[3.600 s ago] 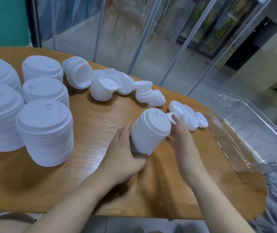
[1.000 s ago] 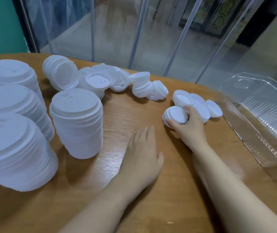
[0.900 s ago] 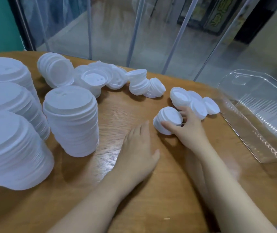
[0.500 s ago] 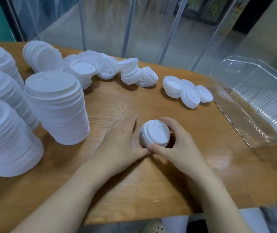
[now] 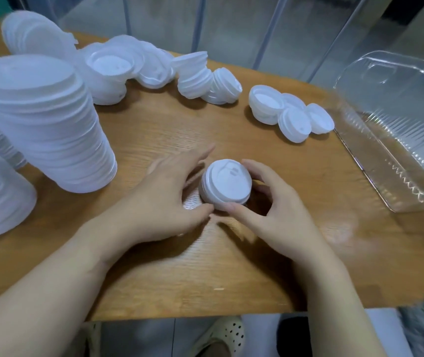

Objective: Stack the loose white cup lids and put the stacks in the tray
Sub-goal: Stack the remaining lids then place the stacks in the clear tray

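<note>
Head view: a short stack of small lids (image 5: 225, 185) lies on the table (image 5: 231, 266) just in front of the person, tipped so its top face, with the sip hole, looks up and toward the camera. Its long axis is the stacking axis, and it leans away from the person toward the far edge instead of standing plumb.

The right hand (image 5: 270, 215) curls round the stack, thumb at the near rim and fingers over the far side, so this grip is closed on the lids. The left hand (image 5: 164, 199) sits against the stack's left side with its thumb at the lower rim and its fingers stretched out fairly straight; it steadies more than it clasps. Motion blur makes the exact finger contact hard to read.

On progress, the clear tray (image 5: 396, 140) at the right edge of the table looks to hold nothing, so I judge no stack is delivered yet. Several tall stacks of larger lids (image 5: 43, 119) stand at the left. Along the far side lie tumbled lids (image 5: 128, 70), a short tipped pile (image 5: 203, 78) and 4 or so small lids (image 5: 290, 112) near the tray. Most of the gathering and all of the tray loading appear to remain.
</note>
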`<state>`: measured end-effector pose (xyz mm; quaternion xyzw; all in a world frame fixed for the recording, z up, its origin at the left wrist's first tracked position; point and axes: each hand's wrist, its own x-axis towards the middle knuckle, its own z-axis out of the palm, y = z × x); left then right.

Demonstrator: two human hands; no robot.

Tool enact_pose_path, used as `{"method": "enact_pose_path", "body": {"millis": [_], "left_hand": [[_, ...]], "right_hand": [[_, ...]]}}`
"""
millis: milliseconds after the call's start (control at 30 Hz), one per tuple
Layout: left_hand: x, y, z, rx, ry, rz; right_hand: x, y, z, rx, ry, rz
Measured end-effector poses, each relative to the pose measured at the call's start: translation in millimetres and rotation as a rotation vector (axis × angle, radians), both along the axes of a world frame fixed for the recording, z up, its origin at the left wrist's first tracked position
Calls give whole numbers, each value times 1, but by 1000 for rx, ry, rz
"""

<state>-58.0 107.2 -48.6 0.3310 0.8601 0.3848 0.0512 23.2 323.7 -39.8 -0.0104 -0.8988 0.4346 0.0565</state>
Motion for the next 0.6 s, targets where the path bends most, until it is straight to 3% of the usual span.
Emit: {"method": "enact_pose_path", "body": {"millis": [333,600], "left_hand": [[-8,8,-9,94,7,0],[-9,8,-11,60,29,21]], "right_hand": [[-5,6,-1,5,46,33],[-6,3,-3,54,57,34]]}}
